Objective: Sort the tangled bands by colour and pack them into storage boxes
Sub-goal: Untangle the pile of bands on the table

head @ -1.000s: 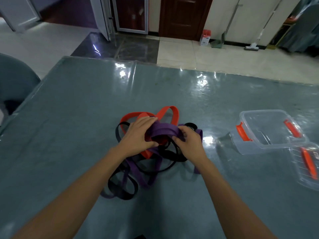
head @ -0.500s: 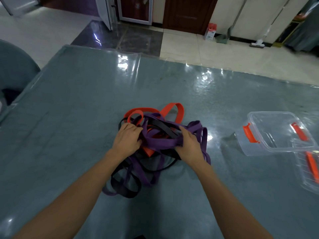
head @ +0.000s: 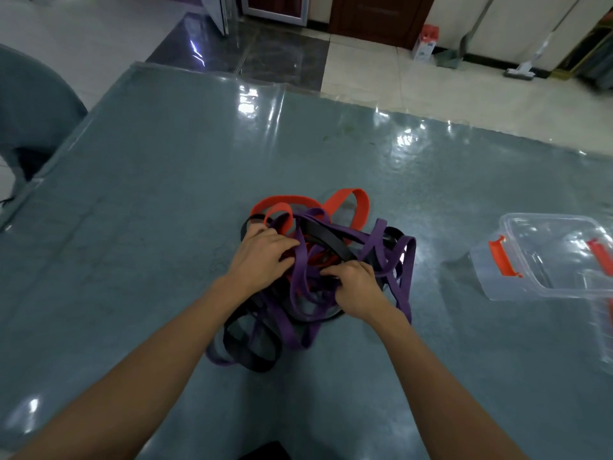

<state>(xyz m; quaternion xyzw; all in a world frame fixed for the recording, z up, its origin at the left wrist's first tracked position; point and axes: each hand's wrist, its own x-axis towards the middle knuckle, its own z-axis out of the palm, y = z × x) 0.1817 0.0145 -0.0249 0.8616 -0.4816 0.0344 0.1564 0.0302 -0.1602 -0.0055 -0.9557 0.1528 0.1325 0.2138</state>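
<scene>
One tangle of bands (head: 318, 270) lies near the middle of the bench (head: 149, 227), toward my near edge. It holds three colours: orange, purple and black. How many bands there are of each I cannot tell, as the loops cross and hide one another. The orange bands (head: 360, 207) loop up on the far side of the heap, the purple bands (head: 403, 270) spill to the right and toward me, and the black bands (head: 252, 355) trail off at the near left. The whole heap runs longest from its far right down to its near left, with the loose tail pointing at my left arm.

Both my hands are in the pile. My left hand (head: 262, 257) lies on the left part of the heap with its fingers (head: 282, 242) curled over purple and black strands, gripping them. My right hand (head: 356, 288) is on the near right part, its fingers (head: 335, 272) bent down into the bands and pinching a purple strand.

Two clear boxes sit by the right edge. The first box (head: 544, 257) stands open, well apart from the tangle, with two orange latches (head: 502, 257), one at each short end. Its long axis runs left to right across the bench. The second box (head: 605, 333) is cut off by the picture's border just nearer to me.

A grey chair (head: 30, 114) stands at the far left corner.
</scene>
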